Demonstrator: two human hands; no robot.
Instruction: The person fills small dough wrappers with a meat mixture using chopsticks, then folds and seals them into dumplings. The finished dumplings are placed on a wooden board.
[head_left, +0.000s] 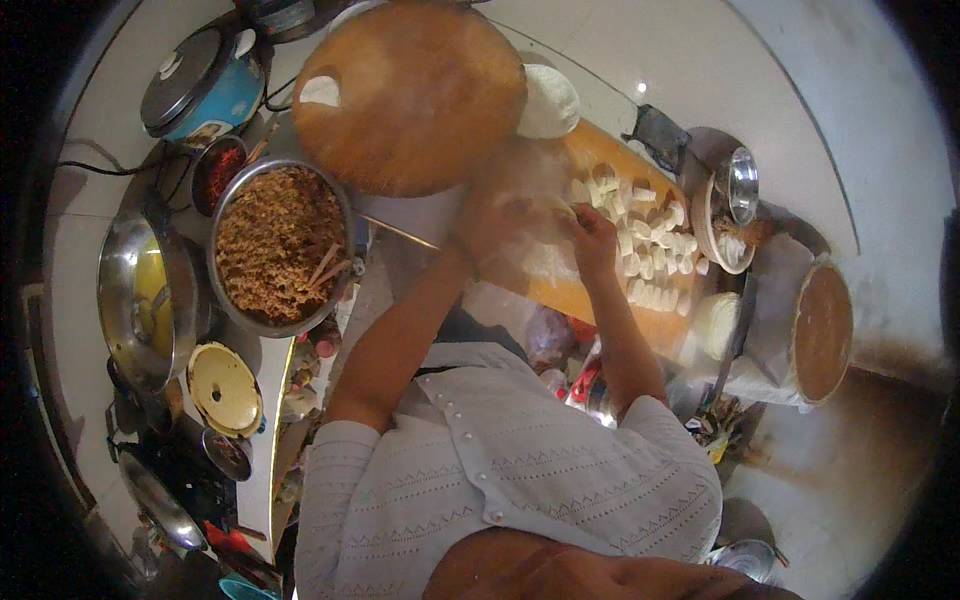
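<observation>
My left hand (491, 225) is over the wooden board, blurred by a haze or smear; its fingers are hard to make out. To its right, my right hand (592, 229) has curled fingers at the edge of a pale, blurred thing (556, 206) between the hands, perhaps dough. Whether either hand holds it cannot be told. Many short pale dough pieces (641, 229) lie on the right part of the board (574, 300), and white flour (551, 261) is dusted near my hands. A metal bowl of brown crumbly filling (277, 244) with wooden utensils stands at the left.
A round wooden lid or board (412, 97) bearing a white lump (321, 91) lies ahead, beside a white round thing (549, 101). At left are a blue cooker (217, 94), a bowl of red contents (219, 174) and a metal basin (120, 300). A basket (705, 225) stands right.
</observation>
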